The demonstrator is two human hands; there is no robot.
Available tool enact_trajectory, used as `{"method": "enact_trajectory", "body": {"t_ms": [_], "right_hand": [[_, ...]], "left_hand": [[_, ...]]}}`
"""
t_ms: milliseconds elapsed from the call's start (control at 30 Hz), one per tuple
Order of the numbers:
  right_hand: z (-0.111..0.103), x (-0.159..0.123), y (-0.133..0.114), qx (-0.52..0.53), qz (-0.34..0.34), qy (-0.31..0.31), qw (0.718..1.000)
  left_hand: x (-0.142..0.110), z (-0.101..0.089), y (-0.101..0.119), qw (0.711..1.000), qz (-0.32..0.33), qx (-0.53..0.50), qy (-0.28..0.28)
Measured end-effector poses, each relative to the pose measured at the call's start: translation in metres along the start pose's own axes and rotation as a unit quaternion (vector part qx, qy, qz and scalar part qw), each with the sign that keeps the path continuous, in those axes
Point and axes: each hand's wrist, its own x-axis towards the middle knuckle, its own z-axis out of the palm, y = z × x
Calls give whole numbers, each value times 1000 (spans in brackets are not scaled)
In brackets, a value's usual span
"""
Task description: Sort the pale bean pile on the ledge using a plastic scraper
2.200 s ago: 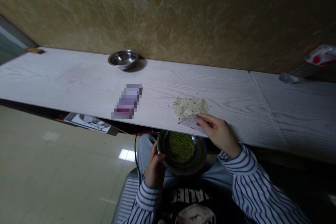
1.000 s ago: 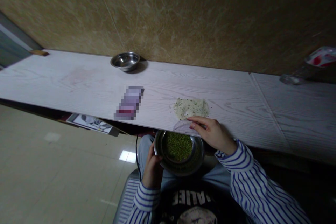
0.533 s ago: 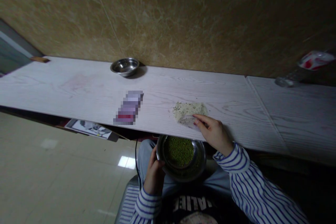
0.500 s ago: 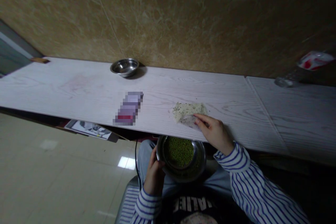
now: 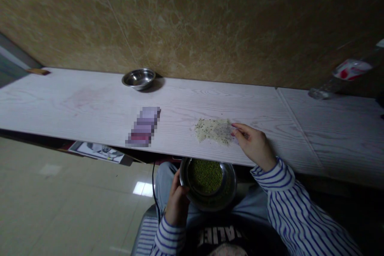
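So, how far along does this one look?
Done, it seems: a pale, speckled grain patch lies spread on the white table. In hand: the right hand has its fingers on a translucent film at the patch, while the left hand grips a steel bowl. Left: that bowl holds a mound of green mung beans.

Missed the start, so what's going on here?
The left hand grips the rim of a steel bowl of green mung beans, held over the person's lap. The fingers of the right hand rest on a pale patch of dark-flecked grains on a white wood-grain board. A smaller steel bowl stands farther along the board, by the wall.
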Motion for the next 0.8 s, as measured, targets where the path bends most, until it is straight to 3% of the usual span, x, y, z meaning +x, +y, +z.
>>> {"method": "enact_trajectory", "body": {"t_ms": [167, 500, 800], "right_hand": [[4, 3, -9, -28, 6, -30, 999], [6, -1, -16, 56, -15, -86, 995], [1, -13, -13, 70, -8, -83, 994]], "left_hand": [[-2, -2, -1, 1000, 1, 10, 15], [-1, -4, 2, 1000, -7, -1, 3], [-2, -10, -1, 1000, -19, -6, 4]]}}
